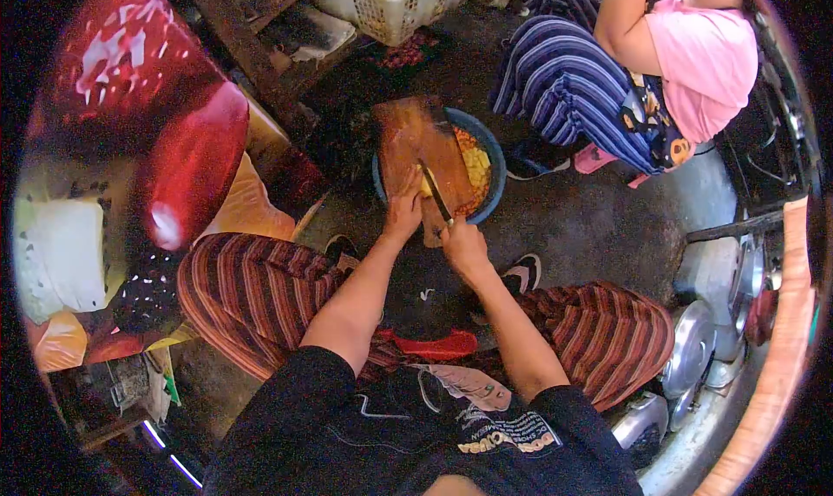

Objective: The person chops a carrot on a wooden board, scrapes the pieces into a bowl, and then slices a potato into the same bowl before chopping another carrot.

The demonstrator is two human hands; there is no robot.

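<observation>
A wooden cutting board [408, 131] rests across a blue basin [497, 170] that holds orange pieces [468, 140] and yellow chunks [476, 164]. On the board, my left hand [404, 208] presses its fingers on a small yellow piece [427, 183]. My right hand [464, 246] is wrapped round the handle of a knife [439, 199], near the board's lower end. The dark blade points up and slightly left, beside the yellow piece and close to my left fingertips.
Another person [694, 53] in a pink top sits at the upper right, hands apart from mine. A white basket [395, 14] stands at the top. Metal pots [690, 348] stand at the right. Red patterned sheeting [204, 149] is at the left.
</observation>
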